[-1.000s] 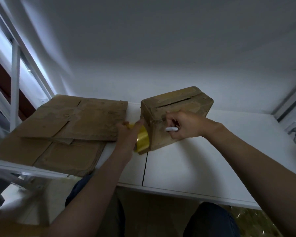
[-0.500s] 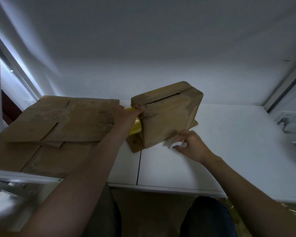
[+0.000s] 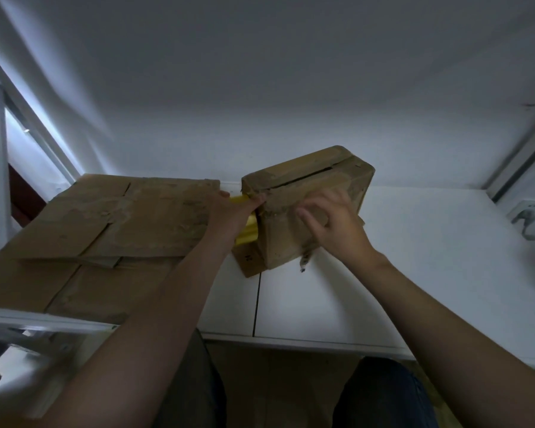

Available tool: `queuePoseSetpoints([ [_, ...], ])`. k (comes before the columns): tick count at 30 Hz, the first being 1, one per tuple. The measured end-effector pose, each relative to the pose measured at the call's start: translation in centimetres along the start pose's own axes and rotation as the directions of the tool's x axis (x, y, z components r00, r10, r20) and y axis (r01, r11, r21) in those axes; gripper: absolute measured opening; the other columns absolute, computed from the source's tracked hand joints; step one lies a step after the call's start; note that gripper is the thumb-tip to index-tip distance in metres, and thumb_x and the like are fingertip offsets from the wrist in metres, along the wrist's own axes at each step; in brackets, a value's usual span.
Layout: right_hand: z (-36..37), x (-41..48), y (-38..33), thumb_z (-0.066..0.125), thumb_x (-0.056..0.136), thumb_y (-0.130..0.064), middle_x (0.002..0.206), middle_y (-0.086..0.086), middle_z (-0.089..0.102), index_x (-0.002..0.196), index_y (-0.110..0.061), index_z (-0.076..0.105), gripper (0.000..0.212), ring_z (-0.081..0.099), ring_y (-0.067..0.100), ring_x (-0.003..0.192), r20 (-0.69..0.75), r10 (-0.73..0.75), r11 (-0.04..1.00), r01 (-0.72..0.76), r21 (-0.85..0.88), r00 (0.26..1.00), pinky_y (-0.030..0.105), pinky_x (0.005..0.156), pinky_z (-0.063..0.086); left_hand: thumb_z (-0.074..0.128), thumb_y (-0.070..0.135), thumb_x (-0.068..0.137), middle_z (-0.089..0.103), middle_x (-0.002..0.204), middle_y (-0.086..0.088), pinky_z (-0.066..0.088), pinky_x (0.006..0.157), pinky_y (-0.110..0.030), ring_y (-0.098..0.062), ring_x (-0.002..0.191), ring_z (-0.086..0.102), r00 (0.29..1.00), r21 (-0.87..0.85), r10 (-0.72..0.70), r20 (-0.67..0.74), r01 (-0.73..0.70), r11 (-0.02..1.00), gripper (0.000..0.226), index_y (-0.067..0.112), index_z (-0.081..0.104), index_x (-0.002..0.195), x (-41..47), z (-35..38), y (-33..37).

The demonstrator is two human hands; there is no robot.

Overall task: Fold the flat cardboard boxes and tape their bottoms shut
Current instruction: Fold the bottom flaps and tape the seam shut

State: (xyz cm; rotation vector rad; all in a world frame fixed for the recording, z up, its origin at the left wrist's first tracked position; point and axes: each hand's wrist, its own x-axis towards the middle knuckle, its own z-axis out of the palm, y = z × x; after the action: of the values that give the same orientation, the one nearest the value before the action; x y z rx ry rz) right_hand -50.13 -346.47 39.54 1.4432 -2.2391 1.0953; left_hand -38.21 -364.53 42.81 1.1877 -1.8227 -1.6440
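Right fingers (image 3: 305, 214) are loosely spread, nothing held, tips against the near face of the box (image 3: 322, 180); motion blur, so contact pressure is unclear. Half a second ago the right hand (image 3: 337, 233) sat low at the box's near bottom edge with a small white object in it. Now it is up on the face and the white object is not visible. Reads as smoothing or pressing tape down, so taping of this box looks underway, not finished.

Left hand (image 3: 229, 211) has not shifted: fingers wrap the yellow tape roll (image 3: 248, 234), thumb reaching the box's near-left top corner, roll tight against the box's left end.

A thin dark scrap (image 3: 303, 262) hangs off the near bottom edge; can't tell if it's tape.

Box sits mid-table (image 3: 414, 257), close to the far wall. Its long axis runs left to right, right end angled farther away. The flap seam faces up, open as a dark slit along that axis. One flap pokes out at the near-left bottom.

Flat cardboard stack (image 3: 121, 217) lies left, just beside the left hand.
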Motion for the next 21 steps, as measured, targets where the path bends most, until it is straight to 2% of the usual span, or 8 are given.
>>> queuePoseSetpoints([
  [3, 0.1, 3.4, -1.9, 0.049, 0.1, -0.047, 0.105, -0.005, 0.061, 0.111, -0.025, 0.073, 0.034, 0.041, 0.016, 0.099, 0.032, -0.074, 0.995, 0.076, -0.06, 0.997, 0.034, 0.082, 0.038, 0.086, 0.05, 0.073, 0.046, 0.143, -0.005, 0.046, 0.095, -0.037, -0.022, 0.117, 0.05, 1.0, -0.006, -0.011, -0.006, 0.011, 1.0, 0.104, 0.013, 0.029, 0.153, -0.1, -0.1, 0.0],
  [6, 1.1, 5.7, -2.0, 0.036, 0.098, -0.064, 0.109, -0.011, 0.059, 0.118, -0.035, 0.069, 0.048, 0.039, 0.015, 0.097, 0.179, -0.122, 0.978, 0.149, -0.148, 0.976, 0.035, 0.081, 0.036, 0.087, 0.047, 0.073, 0.048, 0.137, -0.004, 0.045, 0.088, -0.035, -0.02, 0.111, 0.05, 1.0, -0.008, -0.012, -0.005, 0.012, 1.0, 0.101, 0.014, 0.031, 0.151, -0.1, -0.2, 0.1],
  [8, 1.8, 6.1, -1.3, 0.034, 0.09, -0.075, 0.113, -0.013, 0.06, 0.119, -0.041, 0.068, 0.056, 0.041, 0.016, 0.102, 0.239, -0.135, 0.969, 0.179, -0.171, 0.962, 0.035, 0.082, 0.034, 0.087, 0.049, 0.072, 0.046, 0.143, -0.006, 0.047, 0.093, -0.039, -0.023, 0.116, 0.05, 1.0, 0.003, -0.022, -0.013, 0.022, 1.0, 0.103, 0.015, 0.03, 0.151, 0.0, -0.2, 0.0],
  [11, 2.6, 6.0, 0.0, 0.04, 0.083, -0.081, 0.111, -0.012, 0.065, 0.114, -0.043, 0.073, 0.059, 0.047, 0.02, 0.102, 0.175, -0.187, 0.971, 0.209, -0.116, 0.967, 0.039, 0.081, 0.038, 0.087, 0.051, 0.07, 0.044, 0.147, -0.007, 0.046, 0.105, -0.046, -0.026, 0.126, 0.05, 1.0, 0.011, -0.027, -0.012, 0.027, 1.0, 0.105, 0.014, 0.03, 0.15, 0.2, -0.2, -0.1],
  [15, 3.0, 5.9, 1.8, 0.062, 0.082, -0.064, 0.114, -0.008, 0.067, 0.116, -0.036, 0.074, 0.045, 0.05, 0.023, 0.095, 0.106, -0.306, 0.938, 0.319, -0.133, 0.946, 0.04, 0.076, 0.043, 0.086, 0.051, 0.072, 0.042, 0.147, -0.006, 0.045, 0.106, -0.045, -0.026, 0.127, 0.048, 1.0, 0.017, -0.027, 0.0, 0.027, 1.0, 0.102, 0.016, 0.03, 0.15, 0.3, -0.2, -0.2],
  [18, 3.3, 5.0, 2.3, 0.073, 0.079, -0.055, 0.122, -0.005, 0.065, 0.128, -0.034, 0.068, 0.053, 0.047, 0.024, 0.097, 0.101, -0.326, 0.927, 0.339, -0.16, 0.94, 0.036, 0.079, 0.039, 0.086, 0.051, 0.072, 0.042, 0.146, -0.006, 0.045, 0.103, -0.042, -0.024, 0.124, 0.048, 1.0, 0.026, -0.021, -0.001, 0.021, 0.999, 0.101, 0.017, 0.03, 0.149, 0.4, -0.2, -0.2],
  [21, 3.3, 4.4, 2.2, 0.079, 0.074, -0.05, 0.127, -0.002, 0.062, 0.135, -0.031, 0.064, 0.066, 0.041, 0.022, 0.102, 0.136, -0.304, 0.925, 0.326, -0.194, 0.943, 0.035, 0.082, 0.032, 0.086, 0.051, 0.071, 0.042, 0.147, -0.007, 0.045, 0.106, -0.046, -0.026, 0.126, 0.048, 1.0, 0.029, -0.029, -0.001, 0.029, 0.999, 0.1, 0.018, 0.031, 0.148, 0.4, -0.2, -0.3],
])
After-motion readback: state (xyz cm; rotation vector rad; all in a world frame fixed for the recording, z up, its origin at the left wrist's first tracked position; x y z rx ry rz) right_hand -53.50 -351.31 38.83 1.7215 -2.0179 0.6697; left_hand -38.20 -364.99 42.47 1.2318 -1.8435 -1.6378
